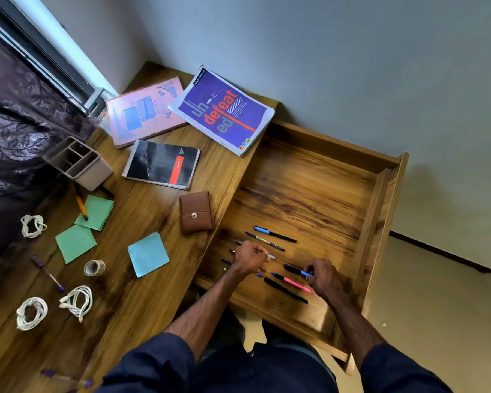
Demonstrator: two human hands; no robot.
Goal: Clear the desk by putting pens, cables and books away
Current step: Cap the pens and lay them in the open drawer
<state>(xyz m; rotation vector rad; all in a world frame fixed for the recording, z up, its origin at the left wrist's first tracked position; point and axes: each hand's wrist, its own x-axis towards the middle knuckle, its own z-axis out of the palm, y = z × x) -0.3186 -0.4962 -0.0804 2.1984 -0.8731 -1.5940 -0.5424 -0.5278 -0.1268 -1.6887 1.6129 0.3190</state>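
An open wooden drawer (309,180) holds several pens laid in rows. My left hand (251,258) curls over a few pens near the drawer's left side and grips them. My right hand (322,275) pinches a black pen with a blue end (294,270). Beside it lie a pink pen (294,283) and a black pen (284,289). Two more pens (272,235) lie farther in. On the desk (142,211) lie three books: pink (145,109), purple (221,109) and black (162,164). White coiled cables (77,302) and loose pens (47,273) lie at the left.
A beige pen holder (78,163) stands at the desk's left, with an orange pencil (81,207) below it. Green and blue sticky notes (148,253), a tape roll (94,268) and a brown pouch (195,212) lie mid-desk. A dark curtain hangs at left.
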